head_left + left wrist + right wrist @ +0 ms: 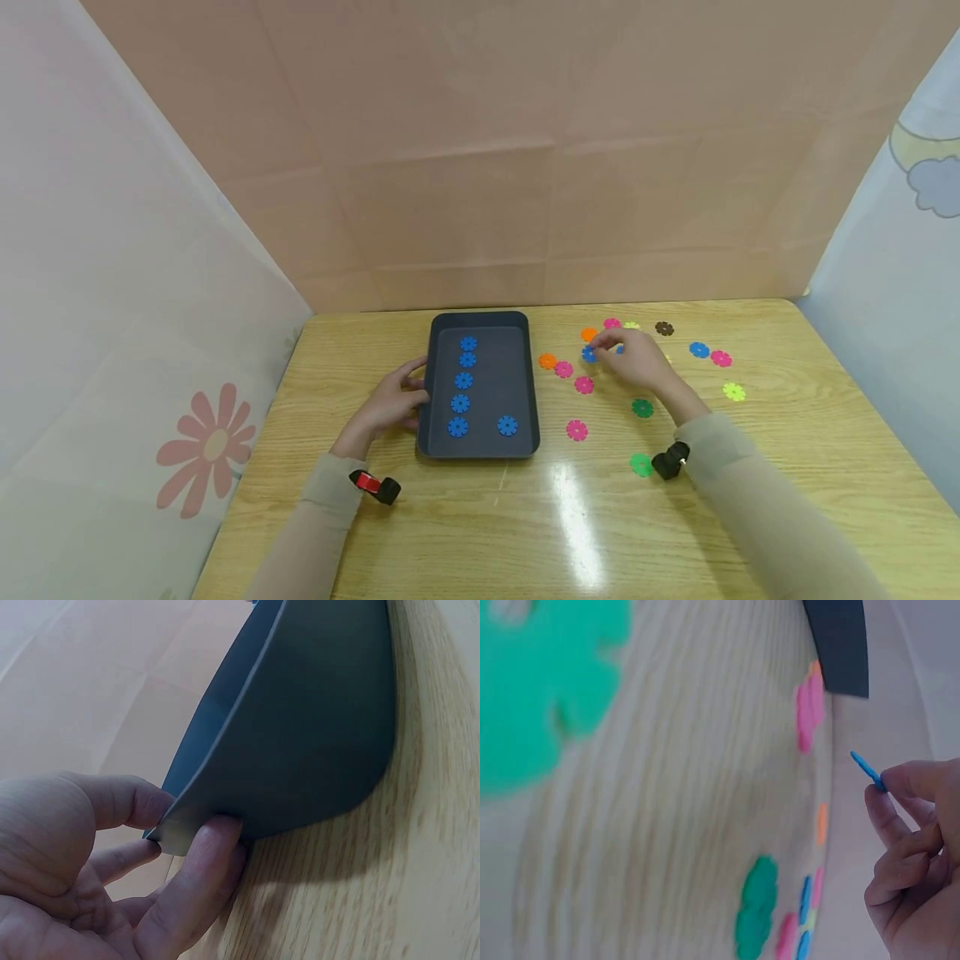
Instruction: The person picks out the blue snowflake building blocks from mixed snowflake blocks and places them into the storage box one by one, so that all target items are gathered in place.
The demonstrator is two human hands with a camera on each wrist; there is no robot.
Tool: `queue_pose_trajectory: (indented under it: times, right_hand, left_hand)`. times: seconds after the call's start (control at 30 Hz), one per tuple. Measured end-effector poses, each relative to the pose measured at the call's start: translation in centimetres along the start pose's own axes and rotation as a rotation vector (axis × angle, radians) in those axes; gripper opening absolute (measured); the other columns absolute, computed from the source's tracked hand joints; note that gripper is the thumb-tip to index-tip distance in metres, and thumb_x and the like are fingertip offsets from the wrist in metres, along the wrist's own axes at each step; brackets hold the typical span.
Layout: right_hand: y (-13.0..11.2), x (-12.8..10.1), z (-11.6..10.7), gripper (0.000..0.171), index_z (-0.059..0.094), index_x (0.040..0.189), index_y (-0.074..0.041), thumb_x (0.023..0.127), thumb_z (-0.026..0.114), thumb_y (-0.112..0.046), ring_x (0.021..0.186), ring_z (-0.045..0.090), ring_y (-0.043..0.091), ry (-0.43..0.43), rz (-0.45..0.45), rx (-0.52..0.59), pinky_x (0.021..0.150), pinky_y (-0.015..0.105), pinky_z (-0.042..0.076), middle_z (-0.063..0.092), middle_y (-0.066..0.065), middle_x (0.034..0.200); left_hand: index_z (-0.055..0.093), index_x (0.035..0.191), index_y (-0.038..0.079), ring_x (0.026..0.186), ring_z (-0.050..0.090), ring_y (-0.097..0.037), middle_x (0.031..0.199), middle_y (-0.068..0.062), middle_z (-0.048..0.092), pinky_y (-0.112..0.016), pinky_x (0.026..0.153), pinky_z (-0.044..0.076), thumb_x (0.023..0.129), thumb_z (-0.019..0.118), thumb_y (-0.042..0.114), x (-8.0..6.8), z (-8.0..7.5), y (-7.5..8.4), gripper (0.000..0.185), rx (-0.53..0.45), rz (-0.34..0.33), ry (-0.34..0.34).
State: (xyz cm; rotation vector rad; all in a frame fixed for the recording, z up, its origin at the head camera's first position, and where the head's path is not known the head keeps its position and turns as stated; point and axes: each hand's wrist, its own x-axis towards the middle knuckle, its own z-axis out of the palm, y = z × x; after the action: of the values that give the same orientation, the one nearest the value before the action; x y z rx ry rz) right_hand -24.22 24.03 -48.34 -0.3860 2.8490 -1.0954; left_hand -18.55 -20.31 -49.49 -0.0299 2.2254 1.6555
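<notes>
A dark grey tray lies on the wooden table, with several blue flower discs inside, most of them in a column along its left side. My left hand grips the tray's left rim; in the left wrist view the thumb and fingers pinch the rim of the tray. To the right of the tray, my right hand pinches a blue disc between its fingertips. In the right wrist view that blue disc is held edge-on, clear of the table.
Loose discs lie scattered right of the tray: orange, pink, dark green, bright green, blue, yellow, brown. Fabric walls enclose the table on three sides.
</notes>
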Motion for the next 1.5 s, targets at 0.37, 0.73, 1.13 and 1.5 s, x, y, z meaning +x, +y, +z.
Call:
queue_pose_trajectory:
  times: [0.37,0.73,1.13,1.5]
  right_hand:
    - [-4.1,-0.1,1.9,0.01,0.078,0.106,-0.018,0.098,0.073,-0.021,0.062,0.043,0.018,-0.052,-0.094,0.098,0.066,0.034,0.045,0.072,0.0,0.104]
    - [-6.7,0.0,5.5,0.013,0.079,0.108,-0.014,0.097,0.074,-0.018,0.059,0.048,0.013,-0.168,-0.162,0.299,0.054,0.024,0.042,0.072,0.003,0.106]
    - [-7.3,-0.1,8.7,0.011,0.078,0.106,-0.016,0.096,0.075,-0.017,0.054,0.042,0.012,-0.282,-0.232,0.244,0.052,0.025,0.04,0.069,-0.004,0.098]
    - [-7.7,-0.1,9.7,0.012,0.077,0.109,-0.017,0.098,0.074,-0.019,0.093,0.062,0.015,-0.304,-0.25,0.162,0.082,0.036,0.055,0.071,-0.009,0.101]
  left_hand:
    - [0.036,0.162,0.017,0.09,0.071,-0.03,0.129,-0.025,0.056,-0.046,0.065,0.064,0.097,0.061,0.004,0.1,0.0,0.2,0.072,0.005,-0.001,-0.003]
    - [0.036,0.162,0.018,0.09,0.071,-0.029,0.13,-0.025,0.056,-0.046,0.064,0.064,0.097,0.061,0.004,0.2,-0.1,0.2,0.072,0.007,-0.003,-0.003]
    - [0.035,0.163,0.014,0.095,0.069,-0.032,0.13,-0.028,0.055,-0.046,0.064,0.064,0.098,0.06,0.003,0.0,-0.2,0.3,0.071,0.02,0.007,-0.009]
    - [0.035,0.163,0.016,0.099,0.068,-0.033,0.131,-0.026,0.054,-0.045,0.065,0.064,0.098,0.061,0.004,-0.1,-0.2,0.6,0.071,0.022,0.002,-0.012]
